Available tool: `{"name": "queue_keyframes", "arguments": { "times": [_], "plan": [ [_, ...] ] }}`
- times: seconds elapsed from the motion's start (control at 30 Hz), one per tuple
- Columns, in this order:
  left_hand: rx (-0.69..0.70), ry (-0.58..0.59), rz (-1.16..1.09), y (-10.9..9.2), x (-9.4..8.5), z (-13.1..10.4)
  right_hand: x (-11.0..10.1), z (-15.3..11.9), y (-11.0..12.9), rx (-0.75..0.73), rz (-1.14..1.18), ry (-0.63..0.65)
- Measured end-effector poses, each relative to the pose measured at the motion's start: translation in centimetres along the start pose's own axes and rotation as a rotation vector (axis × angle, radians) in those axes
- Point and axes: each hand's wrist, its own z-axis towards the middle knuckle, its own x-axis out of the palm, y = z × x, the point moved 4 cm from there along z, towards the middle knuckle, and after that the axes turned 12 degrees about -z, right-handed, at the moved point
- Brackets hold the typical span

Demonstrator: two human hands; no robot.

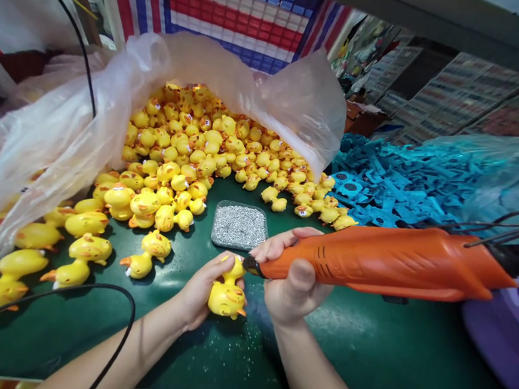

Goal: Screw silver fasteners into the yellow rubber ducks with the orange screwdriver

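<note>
Near the front of the green table, my left hand [202, 295] grips a yellow toy duck [226, 300] between thumb and fingers. My right hand [295, 281] is wrapped around an orange electric screwdriver [380, 258], which lies almost level and points left. Its black tip [252, 266] meets the upper part of the held duck; the bit and any screw there are hidden. Just beyond my hands sits a clear tray [240, 225] full of small silvery screws. To the left of my left hand, a loose yellow duck [148, 253] lies on the table.
A large heap of yellow ducks [192, 135] spills from a translucent plastic bag [302, 102]. Blue plastic parts [386, 180] are piled at the back right. At the right edge stands a purple basin [495, 339]. A black cable [131, 310] loops across the left front.
</note>
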Motion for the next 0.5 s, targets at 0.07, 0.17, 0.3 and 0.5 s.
{"name": "queue_keyframes", "arguments": {
  "times": [0.07,0.17,0.3,0.5],
  "plan": [
    [0.004,-0.003,0.008,-0.1,0.0,-0.1,0.1,-0.1,-0.1,-0.004,-0.017,-0.013],
    [0.010,-0.007,0.007,-0.1,0.0,0.0,0.1,0.1,-0.6,0.004,-0.017,-0.019],
    [-0.014,-0.047,-0.059,0.1,-0.2,0.5,0.2,0.8,-0.4,0.066,0.005,0.028],
    [0.023,-0.150,-0.073,-0.1,-0.8,0.9,-0.3,1.0,3.8,0.075,0.049,-0.054]
  ]
}}
